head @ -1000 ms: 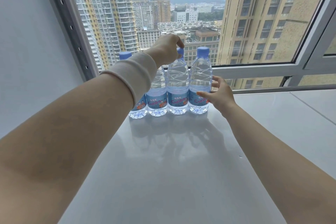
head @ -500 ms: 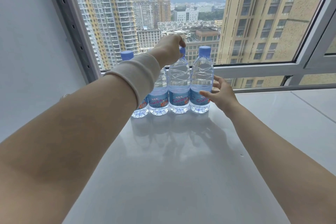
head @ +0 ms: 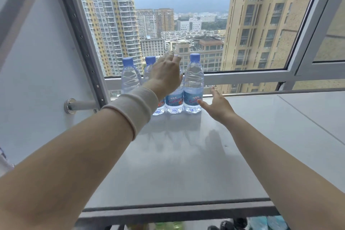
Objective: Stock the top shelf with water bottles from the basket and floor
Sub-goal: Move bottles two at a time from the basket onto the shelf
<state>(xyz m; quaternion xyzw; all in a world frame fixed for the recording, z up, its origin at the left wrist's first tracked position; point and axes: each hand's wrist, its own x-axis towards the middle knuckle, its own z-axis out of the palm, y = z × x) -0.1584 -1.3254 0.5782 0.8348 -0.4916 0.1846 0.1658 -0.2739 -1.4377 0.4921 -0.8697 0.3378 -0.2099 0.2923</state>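
While four clear, ribbed, blue-capped bottles [head: 193,80] line the glossy grey shelf [head: 186,164], the left hand [head: 166,74] spreads loosely before them, the right hand [head: 218,107] splayed just beside the rightmost.

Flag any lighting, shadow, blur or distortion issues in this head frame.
Head view: backlit by the window, so the water bottles throw soft shadows toward the camera on the glossy shelf. Head view: wide-angle lens slants the window frame and the upright. Head view: left hand slightly smeared at its fingertips, right hand sharper; items under the shelf's front edge too blurred to identify.
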